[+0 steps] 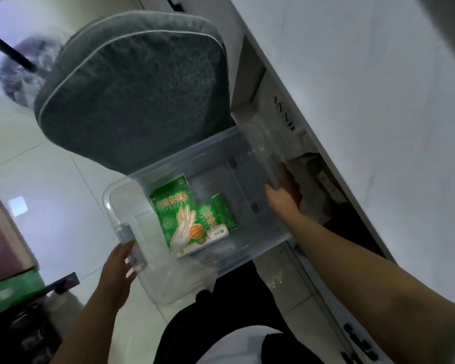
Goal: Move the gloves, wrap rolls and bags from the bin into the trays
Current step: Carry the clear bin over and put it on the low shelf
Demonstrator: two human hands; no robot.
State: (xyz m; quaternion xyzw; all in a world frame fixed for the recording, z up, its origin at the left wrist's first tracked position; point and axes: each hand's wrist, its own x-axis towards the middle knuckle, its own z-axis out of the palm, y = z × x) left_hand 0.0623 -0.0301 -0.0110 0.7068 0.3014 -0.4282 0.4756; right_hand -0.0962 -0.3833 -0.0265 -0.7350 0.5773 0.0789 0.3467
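A clear plastic bin (247,164) hangs in the air between my two hands, tilted. Inside it lies a green glove packet (184,219) printed with a white hand, and a second green packet (221,214) leans beside it on the right. My left hand (118,269) grips the bin's near-left handle. My right hand (284,190) grips the far-right handle, close to the white table's underside. No wrap rolls or trays are in view.
A grey-green cushioned chair (134,93) stands just beyond the bin. A white table (365,74) runs along the right, with boxes (313,185) stored beneath it. Coloured boxes (8,258) sit at the left on the white tiled floor.
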